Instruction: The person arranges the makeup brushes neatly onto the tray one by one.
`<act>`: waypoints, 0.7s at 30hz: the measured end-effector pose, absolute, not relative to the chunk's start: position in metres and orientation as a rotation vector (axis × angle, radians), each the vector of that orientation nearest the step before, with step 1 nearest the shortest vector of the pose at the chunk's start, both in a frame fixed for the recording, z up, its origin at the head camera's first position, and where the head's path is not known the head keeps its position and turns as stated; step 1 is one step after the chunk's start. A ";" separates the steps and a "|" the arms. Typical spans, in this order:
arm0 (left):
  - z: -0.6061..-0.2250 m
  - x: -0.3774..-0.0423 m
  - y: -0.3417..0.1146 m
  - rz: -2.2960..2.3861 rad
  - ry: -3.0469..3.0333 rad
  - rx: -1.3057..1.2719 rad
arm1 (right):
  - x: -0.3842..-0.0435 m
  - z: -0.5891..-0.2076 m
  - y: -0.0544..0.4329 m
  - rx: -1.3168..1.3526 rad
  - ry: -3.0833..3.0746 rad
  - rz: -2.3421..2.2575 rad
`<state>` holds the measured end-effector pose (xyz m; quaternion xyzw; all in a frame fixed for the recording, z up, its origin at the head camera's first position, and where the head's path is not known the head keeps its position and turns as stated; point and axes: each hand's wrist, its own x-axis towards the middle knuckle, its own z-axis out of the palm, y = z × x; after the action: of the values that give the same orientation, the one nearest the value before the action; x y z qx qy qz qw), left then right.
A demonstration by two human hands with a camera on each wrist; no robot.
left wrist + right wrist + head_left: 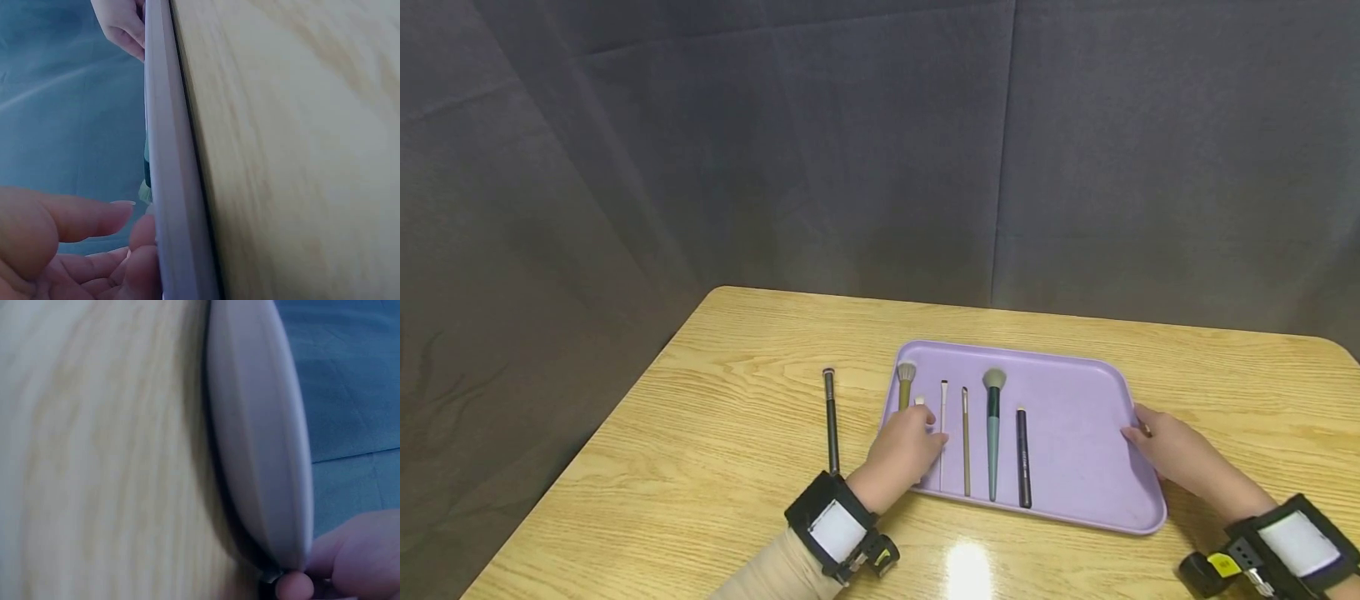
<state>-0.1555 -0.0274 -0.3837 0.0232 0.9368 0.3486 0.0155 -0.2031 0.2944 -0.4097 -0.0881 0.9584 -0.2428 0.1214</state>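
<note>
A lilac tray (1075, 433) lies on the table with several makeup brushes side by side in its left and middle parts. My left hand (904, 446) reaches over the tray's left end, its thumb apart from its loosely bent fingers. Partly hidden by that hand are a thick olive-handled brush (906, 387) and a pale-tipped brush (919, 400). To its right lie a thin white brush (943, 417), a thin tan brush (966, 442), a green fluffy brush (993, 425) and a black brush (1023, 458). My right hand (1172, 450) grips the tray's right rim.
Left of the tray, another black brush (831, 421) lies on the wooden table (700, 467), close to my left wrist. A dark grey cloth (880, 167) hangs behind the table's far edge. Both wrists wear black straps with cameras.
</note>
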 end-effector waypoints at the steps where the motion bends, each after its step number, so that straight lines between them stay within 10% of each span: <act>1: -0.384 -0.155 -0.029 1.088 2.913 0.069 | -0.203 -0.410 0.295 -0.260 2.801 -0.706; 21: -0.383 -0.150 -0.049 1.171 2.904 0.050 | -0.203 -0.410 0.294 -0.249 2.783 -0.665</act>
<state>-0.1504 -0.0491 -0.3833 0.0160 0.9273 0.3740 0.0049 -0.2029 0.2945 -0.4096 -0.0859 0.9602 -0.2295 0.1342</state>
